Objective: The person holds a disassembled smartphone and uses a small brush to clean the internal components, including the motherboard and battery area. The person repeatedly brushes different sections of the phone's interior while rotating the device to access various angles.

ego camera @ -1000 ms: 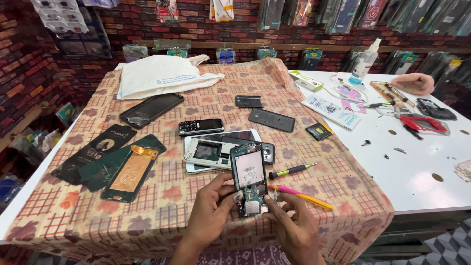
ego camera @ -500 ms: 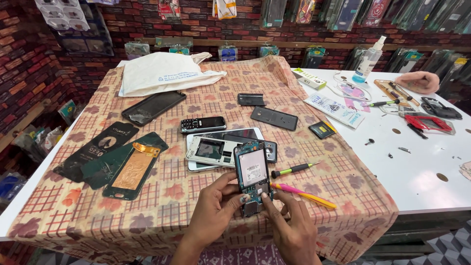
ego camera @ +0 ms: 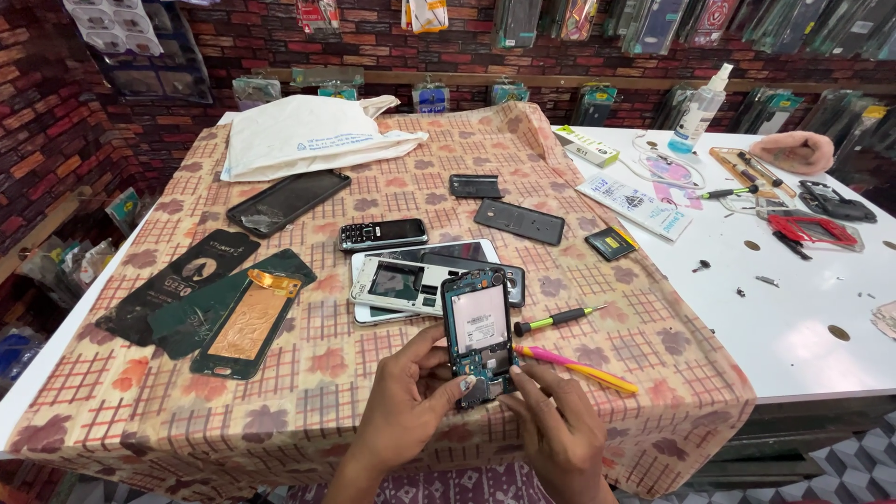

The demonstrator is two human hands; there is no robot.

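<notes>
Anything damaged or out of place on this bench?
The phone held by the left hand and right hand has its back off, board exposed. Loose screws lie scattered on the white table.

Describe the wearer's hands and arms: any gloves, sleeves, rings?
Both are bare: the left hand and the right hand show no gloves, rings or wristbands, and no sleeves reach the visible forearms. Fingernails are short. The left thumbnail looks pale or painted, though it is too small to tell.

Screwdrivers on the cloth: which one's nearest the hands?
The pink-and-yellow one, lying just beside the right hand. The green-handled one lies farther up the cloth, past it.
</notes>
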